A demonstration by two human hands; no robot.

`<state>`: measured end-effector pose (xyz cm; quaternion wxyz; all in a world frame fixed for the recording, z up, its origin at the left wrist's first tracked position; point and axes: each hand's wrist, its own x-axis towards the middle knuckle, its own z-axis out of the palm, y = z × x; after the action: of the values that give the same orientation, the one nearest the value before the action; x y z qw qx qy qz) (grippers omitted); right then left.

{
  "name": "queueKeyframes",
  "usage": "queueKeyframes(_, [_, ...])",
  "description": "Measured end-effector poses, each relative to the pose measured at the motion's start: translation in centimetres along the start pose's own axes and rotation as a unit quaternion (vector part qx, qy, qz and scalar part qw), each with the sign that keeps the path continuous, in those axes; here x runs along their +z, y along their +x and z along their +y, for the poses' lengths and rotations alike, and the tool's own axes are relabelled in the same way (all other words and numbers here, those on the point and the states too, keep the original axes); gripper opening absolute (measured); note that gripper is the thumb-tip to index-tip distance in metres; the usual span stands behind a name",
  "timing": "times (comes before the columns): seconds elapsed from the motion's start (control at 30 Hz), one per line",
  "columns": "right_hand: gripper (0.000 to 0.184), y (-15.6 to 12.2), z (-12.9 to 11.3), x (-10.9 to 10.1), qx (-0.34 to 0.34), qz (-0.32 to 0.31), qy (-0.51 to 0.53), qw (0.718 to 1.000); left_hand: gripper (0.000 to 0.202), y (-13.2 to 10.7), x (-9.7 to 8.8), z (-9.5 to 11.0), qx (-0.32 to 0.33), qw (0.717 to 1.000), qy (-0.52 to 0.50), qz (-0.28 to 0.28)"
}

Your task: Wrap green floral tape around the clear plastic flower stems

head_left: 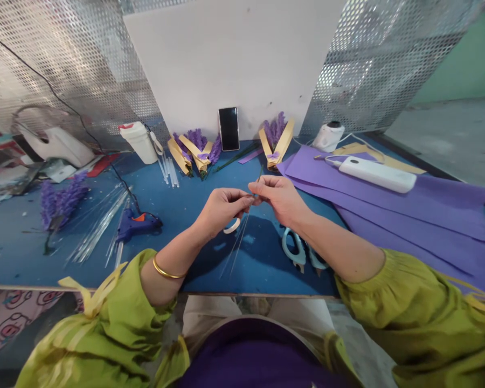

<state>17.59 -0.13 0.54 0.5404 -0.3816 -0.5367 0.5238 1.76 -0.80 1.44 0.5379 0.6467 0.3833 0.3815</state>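
The left hand (225, 209) pinches the upper end of thin wires (239, 245), whose length slants from the fingertips toward the table's (267, 280) near edge; the right hand (281, 196), equally near, closes its fingertips there too, scissors (297, 261) below.

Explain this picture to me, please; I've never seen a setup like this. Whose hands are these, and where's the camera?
There's no machine: a person works bare-handed, wearing the camera on their head, so it looks forward and down. The left hand and right hand meet near the middle, seemingly pinching thin strands; the fingers hide the details. On the blue table, purple flowers and a glue gun lie toward the left, purple sheets toward the right. Scissors lie by the right forearm, and a phone stands at the back.
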Motion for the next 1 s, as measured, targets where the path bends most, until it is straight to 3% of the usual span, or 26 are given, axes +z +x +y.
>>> queueKeyframes(0.2, [0.038,-0.1,-0.27,0.01,-0.018,0.014,-0.056,0.998,0.023,-0.07,0.03,0.11,0.002,1.0,0.006,-0.003])
queueKeyframes(0.5, [0.02,0.06,-0.51,-0.33,0.055,-0.057,0.058,0.995,0.028,0.27,-0.24,-0.62,0.01,0.999,-0.035,0.0])
queueKeyframes(0.67, [0.032,0.03,-0.14,-0.21,0.043,-0.033,0.041,0.998,0.027,0.23,-0.07,-0.28,0.01,1.0,0.007,0.006])
queueKeyframes(1.0, [0.039,-0.09,-0.31,-0.01,0.016,0.003,0.012,1.0,0.026,-0.04,0.05,0.09,0.013,1.0,0.006,-0.013])
